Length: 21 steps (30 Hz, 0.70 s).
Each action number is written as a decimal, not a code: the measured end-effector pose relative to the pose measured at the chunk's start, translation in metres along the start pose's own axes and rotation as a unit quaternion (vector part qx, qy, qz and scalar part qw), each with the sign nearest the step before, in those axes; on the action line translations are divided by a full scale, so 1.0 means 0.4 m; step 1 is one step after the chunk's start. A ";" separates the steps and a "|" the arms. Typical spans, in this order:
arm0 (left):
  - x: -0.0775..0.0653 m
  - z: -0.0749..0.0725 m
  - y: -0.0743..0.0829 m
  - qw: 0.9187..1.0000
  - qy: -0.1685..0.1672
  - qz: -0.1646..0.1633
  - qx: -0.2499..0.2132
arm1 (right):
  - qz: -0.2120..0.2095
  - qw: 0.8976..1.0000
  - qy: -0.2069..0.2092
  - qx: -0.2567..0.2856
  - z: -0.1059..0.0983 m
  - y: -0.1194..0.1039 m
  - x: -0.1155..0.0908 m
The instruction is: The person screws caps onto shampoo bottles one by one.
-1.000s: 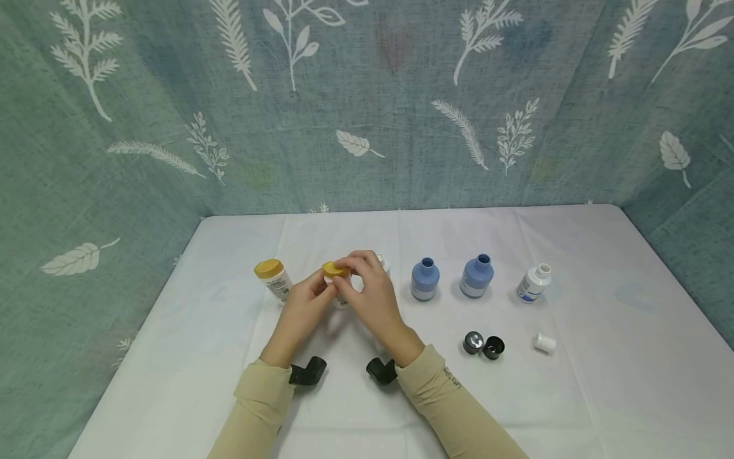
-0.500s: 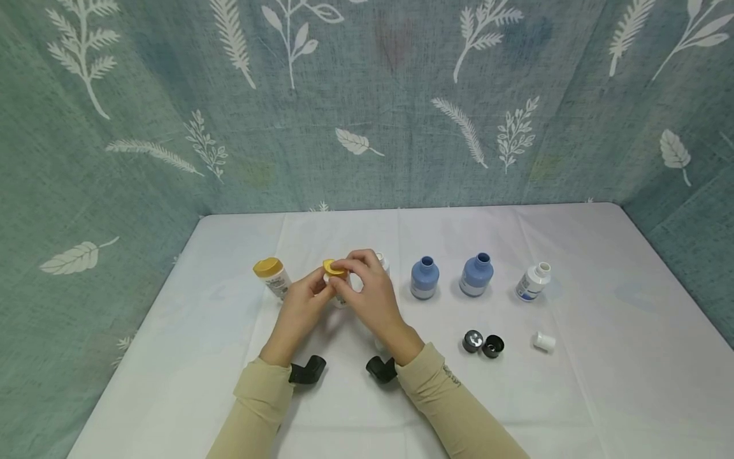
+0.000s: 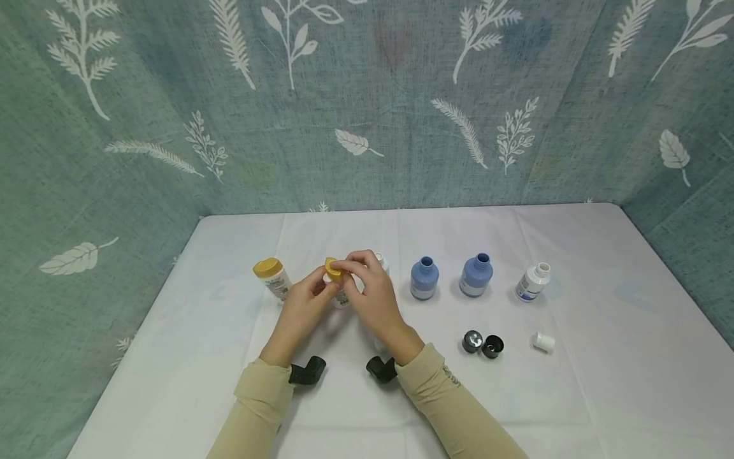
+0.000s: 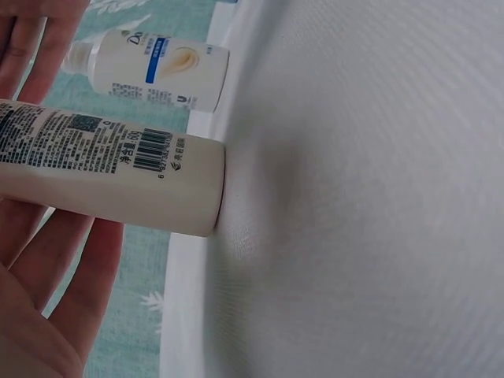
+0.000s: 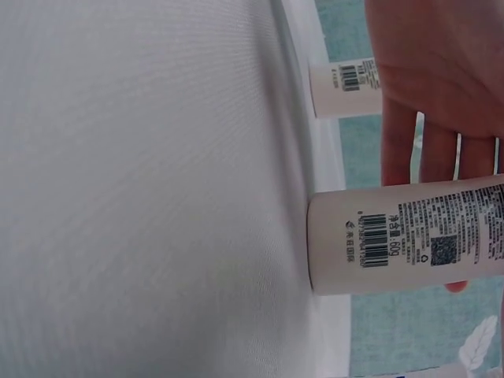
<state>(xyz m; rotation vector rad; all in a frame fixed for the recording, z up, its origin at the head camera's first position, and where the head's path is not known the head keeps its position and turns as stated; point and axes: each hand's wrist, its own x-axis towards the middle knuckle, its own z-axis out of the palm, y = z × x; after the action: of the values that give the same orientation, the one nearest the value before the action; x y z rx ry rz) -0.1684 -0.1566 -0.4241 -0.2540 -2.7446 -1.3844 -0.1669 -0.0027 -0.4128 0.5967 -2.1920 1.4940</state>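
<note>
The yellow cap is held tilted at the mouth of the white bottle; whether it is fully detached cannot be told. The bottle, its long axis near vertical, is stood on the white-covered table, left of centre and nearer the far edge. Both hands are in contact: the bottle is gripped near its top from the left by the bent fingers of the left hand, while the cap is pinched from the right between thumb and fingers of the right hand, the nearer one to it. Another yellow-capped bottle is placed just beyond the left hand, toward the left edge. Compared with a second ago, the cap is tipped more steeply; the hands are hardly shifted.
</note>
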 end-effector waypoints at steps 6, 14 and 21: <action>0.001 -0.002 -0.001 1.000 0.000 0.009 -0.008 | -0.016 1.000 -0.001 0.001 0.004 0.004 0.003; 0.002 -0.001 -0.004 1.000 -0.001 0.007 -0.005 | -0.034 0.999 -0.017 0.017 0.006 0.008 0.005; 0.000 -0.004 0.000 1.000 -0.012 -0.009 -0.009 | -0.036 0.999 -0.030 0.016 0.004 0.008 0.003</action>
<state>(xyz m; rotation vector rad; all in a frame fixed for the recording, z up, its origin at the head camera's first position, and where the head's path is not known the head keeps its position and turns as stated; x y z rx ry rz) -0.1686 -0.1580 -0.4232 -0.2506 -2.7618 -1.4195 -0.1698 -0.0031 -0.4150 0.7327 -2.1714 1.4934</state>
